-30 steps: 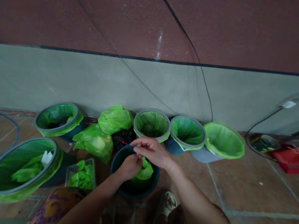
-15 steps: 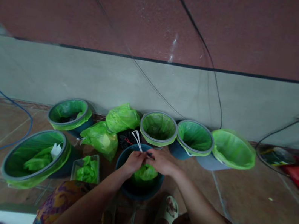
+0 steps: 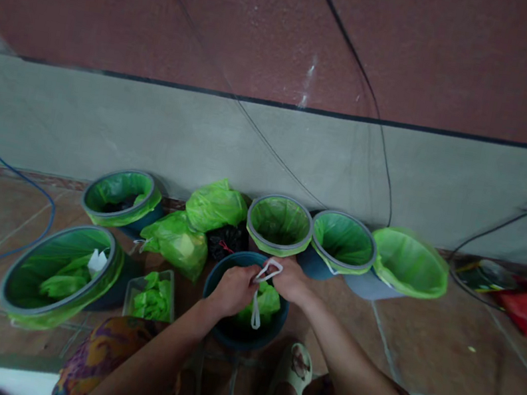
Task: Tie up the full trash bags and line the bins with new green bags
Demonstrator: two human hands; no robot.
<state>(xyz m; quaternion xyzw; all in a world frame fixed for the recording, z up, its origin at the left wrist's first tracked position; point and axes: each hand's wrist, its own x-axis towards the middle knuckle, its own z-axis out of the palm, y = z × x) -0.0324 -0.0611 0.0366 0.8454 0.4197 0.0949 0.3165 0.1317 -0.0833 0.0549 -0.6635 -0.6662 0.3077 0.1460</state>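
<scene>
A dark blue bin (image 3: 221,332) stands on the tiled floor right in front of me, with a green plastic bag (image 3: 269,301) inside it. My left hand (image 3: 232,288) and my right hand (image 3: 291,279) are both over the bin's far rim. Between them runs a white drawstring (image 3: 263,286): each hand pinches it, a loop shows near my right hand, and one end hangs down over the green bag.
Several bins lined with green bags stand along the wall (image 3: 280,224) (image 3: 343,238) (image 3: 409,262) (image 3: 118,195), one large bin (image 3: 60,271) at front left. Two tied green bags (image 3: 175,243), a black bag (image 3: 227,240), a clear tub of bags (image 3: 152,297). My sandalled foot (image 3: 292,371).
The white drawstring, out of sight a second ago, has been pulled up between my hands and now forms a loop. My right hand shifted slightly right; the view panned a little.
</scene>
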